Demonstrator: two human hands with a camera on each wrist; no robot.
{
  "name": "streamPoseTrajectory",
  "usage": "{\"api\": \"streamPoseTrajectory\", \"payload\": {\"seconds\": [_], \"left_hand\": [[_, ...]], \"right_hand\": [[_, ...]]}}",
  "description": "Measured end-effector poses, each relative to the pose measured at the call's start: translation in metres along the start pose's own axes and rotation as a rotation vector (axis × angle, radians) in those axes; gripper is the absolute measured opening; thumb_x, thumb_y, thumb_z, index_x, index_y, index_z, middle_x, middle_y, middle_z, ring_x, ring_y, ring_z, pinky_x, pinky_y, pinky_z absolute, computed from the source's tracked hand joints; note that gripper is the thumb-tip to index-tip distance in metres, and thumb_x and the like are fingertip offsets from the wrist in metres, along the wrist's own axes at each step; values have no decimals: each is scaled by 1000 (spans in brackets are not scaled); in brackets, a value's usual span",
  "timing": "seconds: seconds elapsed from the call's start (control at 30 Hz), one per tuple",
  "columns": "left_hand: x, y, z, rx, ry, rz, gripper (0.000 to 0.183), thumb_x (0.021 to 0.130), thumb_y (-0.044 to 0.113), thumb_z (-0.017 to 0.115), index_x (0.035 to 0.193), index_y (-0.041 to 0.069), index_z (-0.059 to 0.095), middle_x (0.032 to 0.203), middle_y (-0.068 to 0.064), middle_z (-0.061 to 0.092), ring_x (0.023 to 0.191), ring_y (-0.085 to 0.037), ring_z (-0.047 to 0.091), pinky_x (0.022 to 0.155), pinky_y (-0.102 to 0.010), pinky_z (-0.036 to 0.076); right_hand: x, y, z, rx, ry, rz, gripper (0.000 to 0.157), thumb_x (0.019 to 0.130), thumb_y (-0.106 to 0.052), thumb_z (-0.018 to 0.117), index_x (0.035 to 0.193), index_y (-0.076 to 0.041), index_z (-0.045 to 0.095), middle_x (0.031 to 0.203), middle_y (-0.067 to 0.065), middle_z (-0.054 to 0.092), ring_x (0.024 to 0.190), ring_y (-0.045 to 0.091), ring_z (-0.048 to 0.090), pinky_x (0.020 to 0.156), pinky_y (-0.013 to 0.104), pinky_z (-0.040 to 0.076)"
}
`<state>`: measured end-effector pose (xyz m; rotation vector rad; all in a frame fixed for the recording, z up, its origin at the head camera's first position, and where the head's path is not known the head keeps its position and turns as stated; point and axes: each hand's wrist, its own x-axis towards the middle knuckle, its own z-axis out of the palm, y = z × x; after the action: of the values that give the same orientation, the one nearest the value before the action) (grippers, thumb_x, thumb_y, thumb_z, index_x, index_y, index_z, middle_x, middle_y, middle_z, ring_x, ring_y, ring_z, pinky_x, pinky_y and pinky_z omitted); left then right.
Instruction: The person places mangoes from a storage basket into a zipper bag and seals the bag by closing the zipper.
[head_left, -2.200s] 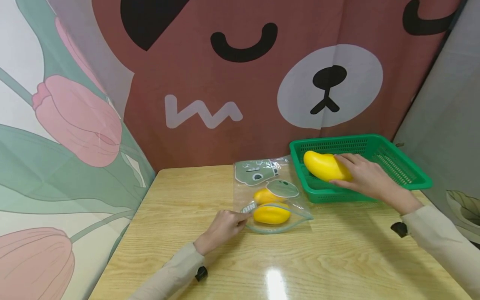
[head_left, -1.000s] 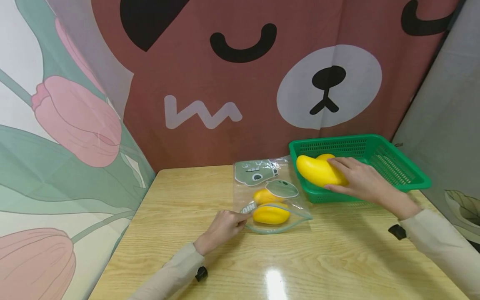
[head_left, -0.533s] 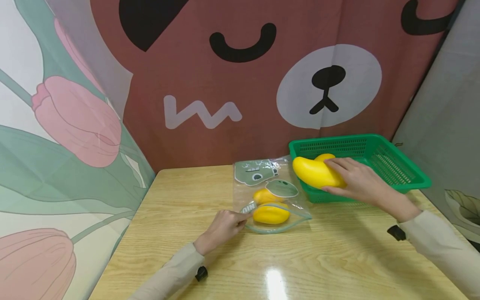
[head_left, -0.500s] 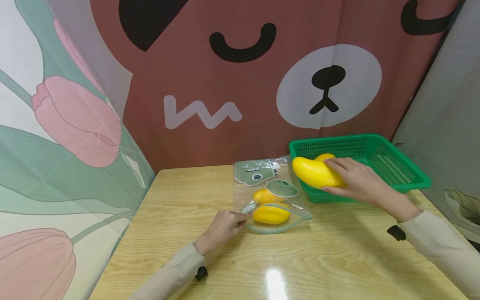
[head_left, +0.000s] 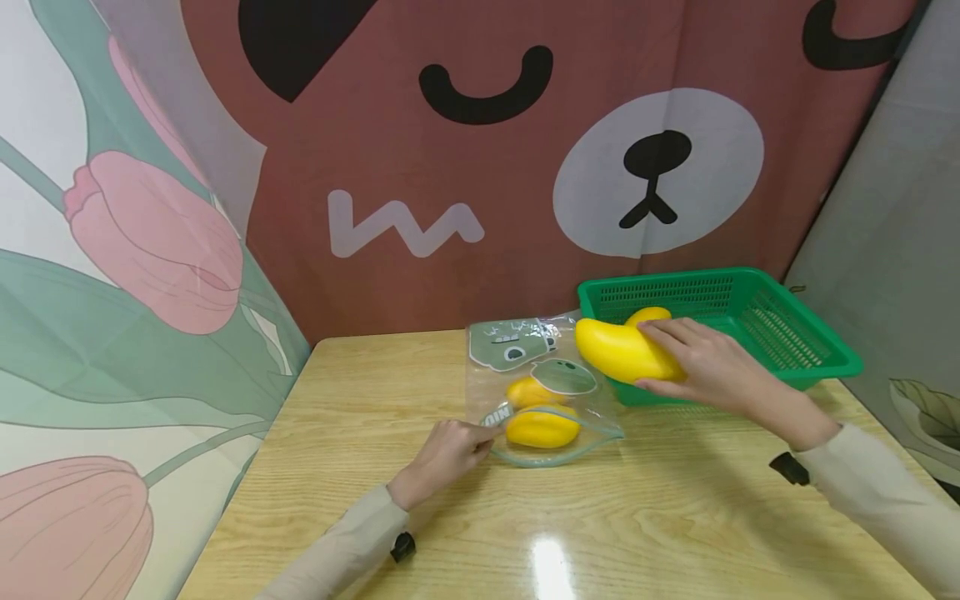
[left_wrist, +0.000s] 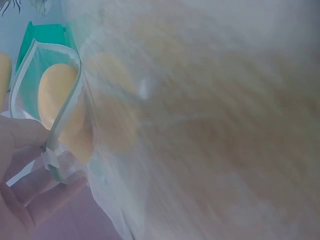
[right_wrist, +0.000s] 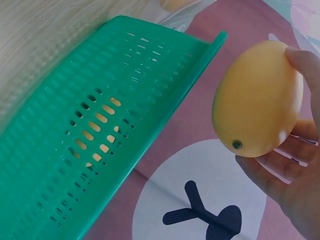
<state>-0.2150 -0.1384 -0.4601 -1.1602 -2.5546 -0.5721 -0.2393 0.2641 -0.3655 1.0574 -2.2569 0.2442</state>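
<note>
My left hand (head_left: 448,450) pinches the zip edge of a clear zip-top bag (head_left: 551,461) lying on the table; its mouth gapes in the left wrist view. Two yellow mangoes are inside: a front one (head_left: 542,428) near the mouth and a back one (head_left: 531,391) partly behind a printed patch. My right hand (head_left: 712,367) grips another mango (head_left: 622,350), held over the near left rim of a green basket (head_left: 795,329). In the right wrist view the gripped mango (right_wrist: 257,100) shows its dark stem end, with fingers and thumb around it.
One more mango (head_left: 648,315) sits in the basket, partly hidden behind the held one. The wooden table (head_left: 375,392) stretches to the front and left. A brown bear-print cloth (head_left: 450,283) hangs along the table's back edge.
My right hand has carried the mango left and slightly toward me, from inside the basket to its left rim. A mango behind it has come into view. The left hand stays on the bag.
</note>
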Motion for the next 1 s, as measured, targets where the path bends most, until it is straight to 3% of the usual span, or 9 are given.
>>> {"api": "streamPoseTrajectory", "payload": {"seconds": [0.6,0.77,0.83,1.0], "left_hand": [[0,1,0,6,5,12,32,83,-2,75,113,10,76,68,6,67,50,0,31,45,-14,27],[0,1,0,10,5,15,32,83,-2,75,112,10,77,67,7,65,51,0,32,46,-13,28],[0,1,0,8,7,17,32,82,-2,75,112,10,77,68,7,66,51,0,33,46,-13,28],[0,1,0,4,11,17,32,82,-2,75,112,9,76,70,5,69,50,0,31,45,-13,27]], "right_hand": [[2,-17,2,30,-11,-38,84,91,-71,46,128,3,61,117,18,65,99,33,60,73,48,56],[1,-20,3,40,-19,-46,78,85,-61,67,129,3,61,119,18,64,100,33,60,73,47,56],[1,-22,4,48,-23,-50,77,84,-60,70,129,2,61,120,17,64,101,33,61,74,47,56],[1,-27,4,63,-30,-63,81,92,-69,48,128,2,62,120,16,64,103,32,61,76,47,56]]}}
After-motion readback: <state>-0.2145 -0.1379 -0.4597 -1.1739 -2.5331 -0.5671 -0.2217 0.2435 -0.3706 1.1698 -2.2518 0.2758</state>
